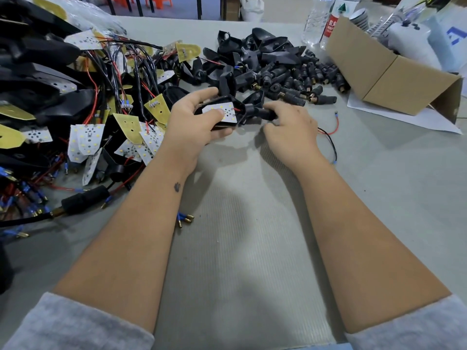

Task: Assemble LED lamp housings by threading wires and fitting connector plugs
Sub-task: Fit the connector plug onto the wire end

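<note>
the left hand (194,117) holds a black lamp shell (233,102) above the grey table (242,223), fingers wrapped under it and the thumb pressed flat on the white led board (228,113) that sits inside the shell. a red wire shows at the board's right edge. the right hand (290,127) grips a black plug (262,112) that meets the shell's right end, fingers closed around it. from under the right hand a red wire and a black wire (331,140) loop out onto the table, each ending in a small blue tip.

to the left lies a big heap of led boards and wires (101,117), some boards white side up, others yellow side up. beyond the hands sits a pile of empty black shells (252,54) and, just beside it, a pile of loose plugs (303,79). a cardboard box (379,69) stands at the right, with 2 water bottles (318,21) behind it.
</note>
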The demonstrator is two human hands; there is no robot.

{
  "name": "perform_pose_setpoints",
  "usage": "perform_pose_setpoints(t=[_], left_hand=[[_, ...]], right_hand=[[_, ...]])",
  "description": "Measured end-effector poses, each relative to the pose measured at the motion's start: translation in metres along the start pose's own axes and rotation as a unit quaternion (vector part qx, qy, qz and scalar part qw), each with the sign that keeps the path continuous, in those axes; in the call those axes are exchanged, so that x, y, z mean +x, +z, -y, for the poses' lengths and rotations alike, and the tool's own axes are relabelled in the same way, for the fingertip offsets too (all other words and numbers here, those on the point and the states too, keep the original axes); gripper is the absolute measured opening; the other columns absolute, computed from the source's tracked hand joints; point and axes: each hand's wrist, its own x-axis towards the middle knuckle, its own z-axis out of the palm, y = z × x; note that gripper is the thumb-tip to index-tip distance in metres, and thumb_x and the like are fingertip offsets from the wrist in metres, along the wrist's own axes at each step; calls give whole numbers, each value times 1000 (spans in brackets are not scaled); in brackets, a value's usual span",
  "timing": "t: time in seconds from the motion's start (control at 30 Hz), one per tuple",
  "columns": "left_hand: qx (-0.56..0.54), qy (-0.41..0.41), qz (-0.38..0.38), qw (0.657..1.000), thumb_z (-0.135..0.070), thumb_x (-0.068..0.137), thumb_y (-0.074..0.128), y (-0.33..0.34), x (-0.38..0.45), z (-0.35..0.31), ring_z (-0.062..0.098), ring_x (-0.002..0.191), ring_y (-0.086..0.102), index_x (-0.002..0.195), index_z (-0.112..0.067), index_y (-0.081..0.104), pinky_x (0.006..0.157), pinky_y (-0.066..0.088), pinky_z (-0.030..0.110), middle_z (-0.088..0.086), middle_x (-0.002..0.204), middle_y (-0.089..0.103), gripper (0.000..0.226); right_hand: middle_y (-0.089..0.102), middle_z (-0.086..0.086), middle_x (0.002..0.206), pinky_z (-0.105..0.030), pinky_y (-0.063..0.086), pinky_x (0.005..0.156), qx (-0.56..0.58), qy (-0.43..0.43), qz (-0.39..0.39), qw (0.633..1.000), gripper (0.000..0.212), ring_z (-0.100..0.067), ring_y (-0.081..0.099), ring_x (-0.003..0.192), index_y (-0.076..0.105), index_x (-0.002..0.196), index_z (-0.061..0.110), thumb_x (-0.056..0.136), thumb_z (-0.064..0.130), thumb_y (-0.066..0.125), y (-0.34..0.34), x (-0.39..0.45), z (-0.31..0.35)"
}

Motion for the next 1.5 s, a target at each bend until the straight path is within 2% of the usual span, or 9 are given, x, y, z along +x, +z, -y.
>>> perform_pose_setpoints(t=[0.1, 0.2, 0.3, 0.4, 0.53, 0.73, 1.03, 1.27, 1.5], left_hand=[[-51, 4, -34, 998, 3, 92, 59, -2, 1, -2, 30, 75, 73, 117, -6, 56, 61, 56, 23, 18, 113, 65, 27], [-79, 15, -68, 994, -1, 94, 59, -3, 2, -5, 28, 70, 73, 115, -3, 58, 56, 54, 22, 19, 102, 71, 21], [-73, 57, -98, 991, -6, 96, 56, -4, 2, -7, 24, 68, 72, 102, -6, 61, 55, 53, 22, 8, 83, 73, 8], [-57, 92, -126, 986, -8, 99, 52, -4, 3, -7, 21, 78, 70, 110, -11, 57, 60, 55, 23, 8, 96, 69, 12], [-33, 104, -161, 981, -13, 100, 50, -5, 4, -5, 13, 84, 68, 121, -20, 49, 64, 55, 22, 9, 113, 61, 22], [-73, 85, -183, 977, -15, 98, 54, -7, 8, -5, 17, 79, 65, 112, -21, 51, 61, 53, 23, 19, 118, 60, 15], [-101, 43, -174, 979, -20, 100, 54, -11, 11, -6, 21, 77, 62, 91, -9, 56, 59, 50, 22, 8, 86, 66, 14], [-152, 28, -173, 973, -23, 100, 53, -14, 10, -8, 21, 79, 57, 99, -7, 52, 59, 49, 22, 10, 90, 60, 16], [-192, 17, -124, 973, -18, 99, 56, -13, 7, -10, 14, 75, 68, 96, -15, 59, 75, 58, 28, -1, 78, 69, 5]], right_hand=[[60, 8, 93, -33, 30, 91, 7, -1, -9, 1000, 28, -21, 53, 107, 62, 114, 30, 90, 19, 51, 0, -2, 3], [66, 3, 100, -39, 40, 99, 42, 32, -14, 999, 29, -24, 56, 106, 62, 114, 25, 88, 14, 52, -2, -2, 1], [67, 2, 92, -34, 46, 87, 79, 27, -27, 996, 15, -21, 60, 95, 67, 101, 20, 92, 16, 56, -1, 0, -3], [58, 11, 77, -25, 39, 70, 142, 9, -37, 989, 10, -12, 55, 81, 67, 95, 17, 94, 15, 57, 0, 1, -3], [56, 19, 70, -25, 39, 68, 152, -24, -56, 986, 13, -8, 53, 74, 71, 96, 18, 93, 17, 59, -2, -1, -2], [45, 21, 44, -27, 30, 56, 192, -40, -29, 980, 14, -1, 41, 47, 74, 98, 29, 92, 24, 62, -4, -4, 0], [41, 8, 49, -27, 27, 56, 195, -48, -21, 979, 12, -7, 33, 45, 65, 82, 12, 90, 21, 65, -2, -3, 0], [36, 4, 48, -26, 26, 54, 202, -74, -11, 977, 11, -8, 30, 45, 68, 80, 15, 89, 21, 66, -1, -6, 5], [34, 10, 46, -26, 26, 53, 201, -83, -22, 976, 11, -9, 30, 44, 70, 83, 17, 90, 24, 66, 0, -9, 6]])
